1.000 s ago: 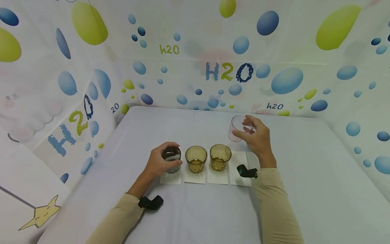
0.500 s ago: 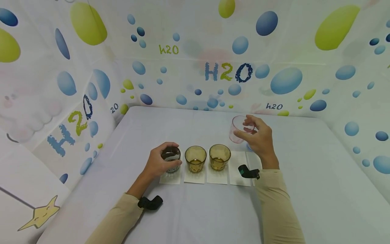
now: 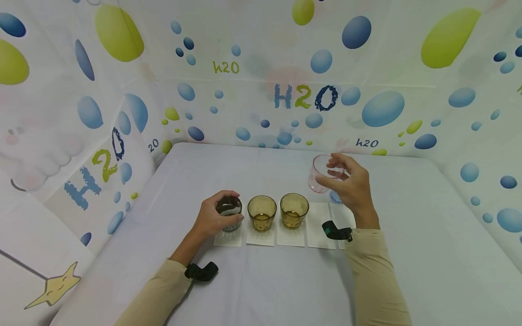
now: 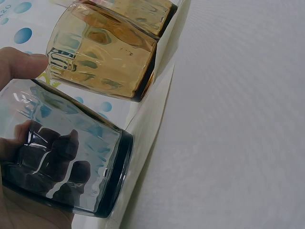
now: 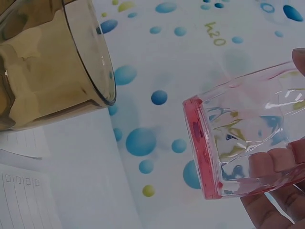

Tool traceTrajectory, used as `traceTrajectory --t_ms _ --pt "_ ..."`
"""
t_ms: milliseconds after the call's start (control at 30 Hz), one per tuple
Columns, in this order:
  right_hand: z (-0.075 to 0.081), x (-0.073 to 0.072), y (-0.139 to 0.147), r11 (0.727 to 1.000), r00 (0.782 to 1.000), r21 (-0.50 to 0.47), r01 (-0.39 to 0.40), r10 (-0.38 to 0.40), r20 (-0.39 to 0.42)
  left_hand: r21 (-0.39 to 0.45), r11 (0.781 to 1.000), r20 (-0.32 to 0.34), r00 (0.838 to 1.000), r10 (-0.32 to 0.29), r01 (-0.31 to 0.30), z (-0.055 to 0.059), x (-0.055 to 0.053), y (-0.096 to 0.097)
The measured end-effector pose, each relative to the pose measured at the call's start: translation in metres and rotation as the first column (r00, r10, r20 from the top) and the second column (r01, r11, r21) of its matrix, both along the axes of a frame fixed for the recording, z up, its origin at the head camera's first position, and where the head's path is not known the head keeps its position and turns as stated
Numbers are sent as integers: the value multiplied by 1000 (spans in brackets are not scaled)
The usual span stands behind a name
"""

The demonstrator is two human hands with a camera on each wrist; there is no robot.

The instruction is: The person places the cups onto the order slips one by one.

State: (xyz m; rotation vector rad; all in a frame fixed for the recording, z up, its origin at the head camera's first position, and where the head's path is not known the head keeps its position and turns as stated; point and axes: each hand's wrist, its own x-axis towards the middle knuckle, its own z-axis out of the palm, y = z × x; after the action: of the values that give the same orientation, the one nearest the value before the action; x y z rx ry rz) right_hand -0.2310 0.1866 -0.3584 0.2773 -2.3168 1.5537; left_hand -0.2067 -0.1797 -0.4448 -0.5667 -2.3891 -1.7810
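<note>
On the leftmost paper card, my left hand grips a dark bluish-grey glass, thumb on the near side and fingers on the far side. The left wrist view shows this tinted glass with its thick dark base at the card. Beside it stand two amber glasses, one next to the grey one and another further right. My right hand holds a clear pink tumbler off the table, behind the card row. Its pink base points away from the fingers in the right wrist view.
A paper card without a glass lies right of the amber glasses, with another partly behind my right wrist. A blue object, mostly hidden, sits behind my right hand. A patterned backdrop rises behind the white table.
My right hand and the pink tumbler have drifted a little to the right and slightly nearer. More of the blue object behind the hand shows. My left hand stays on the grey glass.
</note>
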Motion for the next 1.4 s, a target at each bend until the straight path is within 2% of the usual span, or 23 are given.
traceTrajectory --t_ms 367,833,1000,1300,1400 --pt "6 5 -1 997 998 -23 -68 68 -17 -4 1000 -7 1000 0 0 0 -1 0" --pt "11 12 5 997 997 1 -81 81 -6 7 1000 -10 1000 -7 7 -1 0 0" --pt "10 12 9 994 994 0 -113 113 -8 12 1000 -24 1000 -9 9 -1 -1 0" --pt "10 11 12 981 979 32 -192 189 83 16 1000 -30 1000 -10 10 -3 -1 0" --pt "9 12 13 977 974 35 -211 207 91 16 1000 -29 999 -13 14 -3 -1 0"
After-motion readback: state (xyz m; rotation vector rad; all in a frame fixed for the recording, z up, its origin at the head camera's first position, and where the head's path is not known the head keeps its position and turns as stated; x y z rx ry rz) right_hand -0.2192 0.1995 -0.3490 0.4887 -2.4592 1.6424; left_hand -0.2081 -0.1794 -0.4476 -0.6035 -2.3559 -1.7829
